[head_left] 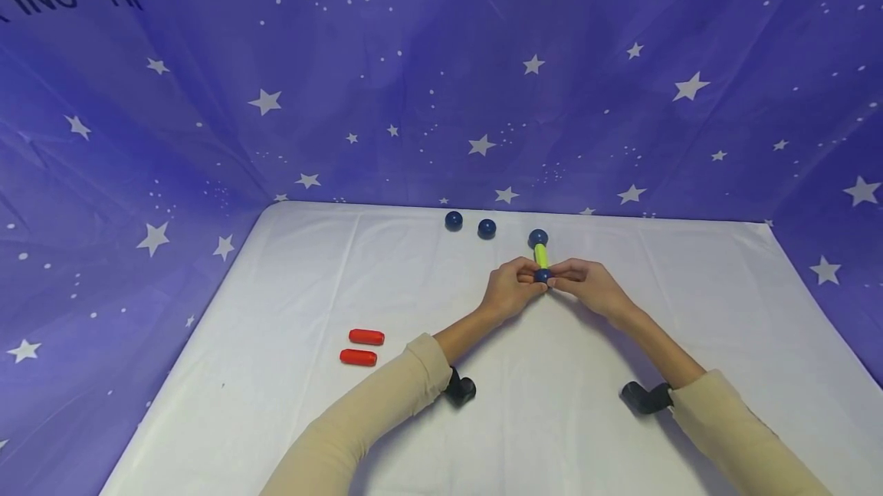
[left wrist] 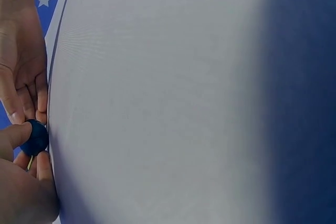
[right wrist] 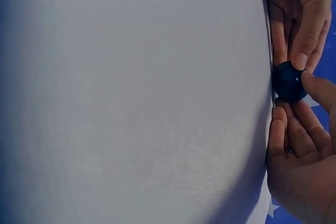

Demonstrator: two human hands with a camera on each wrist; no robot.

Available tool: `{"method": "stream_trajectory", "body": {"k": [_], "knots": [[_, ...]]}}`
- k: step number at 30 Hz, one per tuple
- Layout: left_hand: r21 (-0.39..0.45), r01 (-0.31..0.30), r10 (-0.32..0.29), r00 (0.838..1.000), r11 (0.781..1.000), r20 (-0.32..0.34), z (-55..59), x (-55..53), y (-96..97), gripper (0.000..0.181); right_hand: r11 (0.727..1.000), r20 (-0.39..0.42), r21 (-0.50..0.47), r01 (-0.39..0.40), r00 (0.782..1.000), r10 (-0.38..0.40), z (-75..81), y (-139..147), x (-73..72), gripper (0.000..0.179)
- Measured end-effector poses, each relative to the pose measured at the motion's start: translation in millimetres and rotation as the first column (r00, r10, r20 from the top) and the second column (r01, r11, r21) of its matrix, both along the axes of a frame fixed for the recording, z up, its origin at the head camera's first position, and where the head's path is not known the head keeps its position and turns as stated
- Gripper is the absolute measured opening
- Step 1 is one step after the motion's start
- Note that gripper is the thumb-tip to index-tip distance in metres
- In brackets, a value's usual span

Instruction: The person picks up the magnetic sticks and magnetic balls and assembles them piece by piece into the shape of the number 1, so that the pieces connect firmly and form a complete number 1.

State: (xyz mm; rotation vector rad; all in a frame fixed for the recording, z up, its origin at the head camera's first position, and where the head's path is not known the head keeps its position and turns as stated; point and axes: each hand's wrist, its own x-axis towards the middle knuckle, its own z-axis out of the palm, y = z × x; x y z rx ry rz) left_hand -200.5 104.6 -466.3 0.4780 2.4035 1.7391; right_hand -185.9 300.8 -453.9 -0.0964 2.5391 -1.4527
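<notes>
A yellow-green rod (head_left: 541, 256) lies on the white cloth with a dark blue ball (head_left: 538, 238) at its far end and another blue ball (head_left: 543, 276) at its near end. My left hand (head_left: 512, 287) pinches the near ball from the left between thumb and fingers. From the right, my right hand (head_left: 592, 287) holds the same ball. Both thumbs meet close together at this ball (right wrist: 289, 82) in the right wrist view. In the left wrist view, a thin sliver of the rod (left wrist: 30, 162) shows below the ball (left wrist: 35, 138).
Two loose blue balls (head_left: 453, 221) (head_left: 487, 229) sit at the back of the white-covered table (head_left: 297, 281). Two red rods (head_left: 366, 336) (head_left: 358, 358) lie side by side, left of my left forearm. A purple star-printed curtain (head_left: 441, 82) stands behind the table and along its sides.
</notes>
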Motion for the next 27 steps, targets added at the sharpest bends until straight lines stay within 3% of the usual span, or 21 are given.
{"method": "stream_trajectory", "body": {"k": [8, 16, 27], "knots": [[0.009, 0.030, -0.030, 0.998, 1.000, 0.059, 5.6, 4.8, -9.7, 0.032, 0.999, 0.006, 0.030, -0.016, 1.000, 0.016, 1.4, -2, -1.5, 0.039], [0.007, 0.069, -0.069, 0.993, 0.998, 0.096, 21.7, 25.4, -35.4, 0.039, 0.998, 0.017, 0.055, -0.005, 1.000, 0.004, 2.0, 0, -3.3, 0.041], [0.001, 0.104, -0.104, 0.994, 0.995, 0.040, 48.1, 45.2, -91.8, 0.040, 0.998, 0.029, 0.057, -0.001, 1.000, 0.000, 6.9, -2, -1.7, 0.043]]}}
